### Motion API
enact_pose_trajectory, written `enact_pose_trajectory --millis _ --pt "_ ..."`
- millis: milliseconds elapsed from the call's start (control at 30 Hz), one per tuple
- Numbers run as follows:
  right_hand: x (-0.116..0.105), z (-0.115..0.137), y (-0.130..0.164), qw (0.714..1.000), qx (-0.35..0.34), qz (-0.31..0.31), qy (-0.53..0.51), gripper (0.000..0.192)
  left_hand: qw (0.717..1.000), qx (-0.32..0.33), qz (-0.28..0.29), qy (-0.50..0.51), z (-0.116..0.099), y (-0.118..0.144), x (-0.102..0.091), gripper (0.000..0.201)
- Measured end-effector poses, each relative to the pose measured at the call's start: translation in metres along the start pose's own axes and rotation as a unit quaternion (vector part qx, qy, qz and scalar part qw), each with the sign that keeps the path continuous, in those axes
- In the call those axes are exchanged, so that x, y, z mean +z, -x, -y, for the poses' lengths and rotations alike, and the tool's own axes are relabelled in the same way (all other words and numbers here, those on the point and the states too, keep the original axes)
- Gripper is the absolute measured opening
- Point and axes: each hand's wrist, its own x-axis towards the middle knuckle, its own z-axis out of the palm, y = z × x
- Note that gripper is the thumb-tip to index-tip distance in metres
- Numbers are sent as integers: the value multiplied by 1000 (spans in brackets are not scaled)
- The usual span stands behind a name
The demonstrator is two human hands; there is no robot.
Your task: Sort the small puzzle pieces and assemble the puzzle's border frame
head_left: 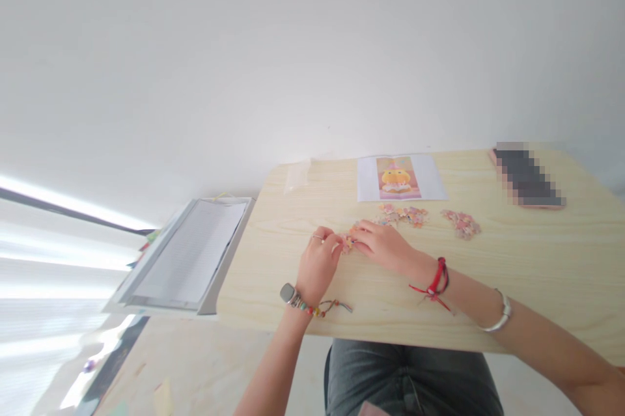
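A pale wood-grain surface (537,260) stands against a plain white wall, its near edge just above the person's lap and its left edge beside a lower shelf that carries a grey tray of papers (188,253). The left hand (318,264) and the right hand (383,243) meet near the middle of the surface, fingertips pressed together on a small cluster of puzzle pieces (347,243) that lies flat between them; the cluster is too small to tell its long axis or which way it points. Just beyond the right hand lie two loose heaps of pieces (405,214) (461,223), well apart from the near edge. Farther back, a reference sheet (400,178) with an orange figure lies flat, its picture's long axis running away from the person. A blurred dark phone (527,176) sits at the far right corner, and a clear plastic bag (297,175) at the far left. The near right stretch of the surface is bare wood.
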Motion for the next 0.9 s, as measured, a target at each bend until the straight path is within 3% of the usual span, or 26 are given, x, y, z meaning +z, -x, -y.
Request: enact_pose_trajectory --millis 267,500,700,900 --pt "12 8 -14 999 -3 26 45 21 999 -43 9 -13 14 6 4 11" --pt "-16 -19 20 999 38 -33 11 20 998 -65 5 -7 9 4 2 13" --pt "-30 -50 61 984 137 -67 89 21 999 -39 36 5 -27 -16 9 18" --pt "-24 -47 54 975 181 -25 127 17 991 2 111 -71 -65 -41 29 14"
